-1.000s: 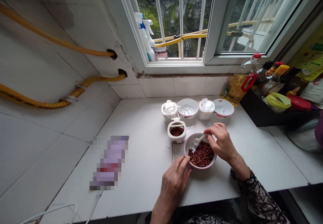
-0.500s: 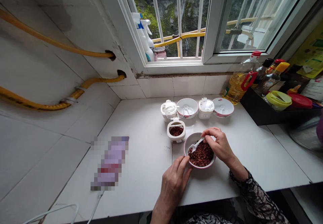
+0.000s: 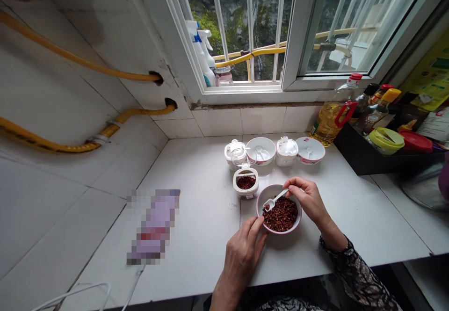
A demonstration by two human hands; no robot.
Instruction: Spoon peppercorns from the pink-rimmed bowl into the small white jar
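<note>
My right hand (image 3: 308, 201) is closed in a pinch on the handle of a small white spoon (image 3: 278, 196). A few dark red grains lie in the spoon's scoop, near the left inner wall of a white bowl with a pink rim (image 3: 260, 198). Dark red peppercorns (image 3: 282, 215), by their look, fill the lower part of the bowl. At the bowl's front left, my left hand (image 3: 242, 250) grips the rim between fingers and thumb. Just behind the bowl stands a white spice jar (image 3: 245, 191), its clear lid raised, with the same grains inside.
Behind are two more white jars (image 3: 286, 152) and two white bowls (image 3: 261, 149), each bowl with a white spoon inside. An oil bottle (image 3: 328, 119) and a black box of condiments (image 3: 361, 156) stand at right. A blurred purple item (image 3: 154, 227) with a cable lies left.
The spoon and my right hand have shifted slightly up and to the right over the grains. My left hand keeps its place on the bowl's rim.
</note>
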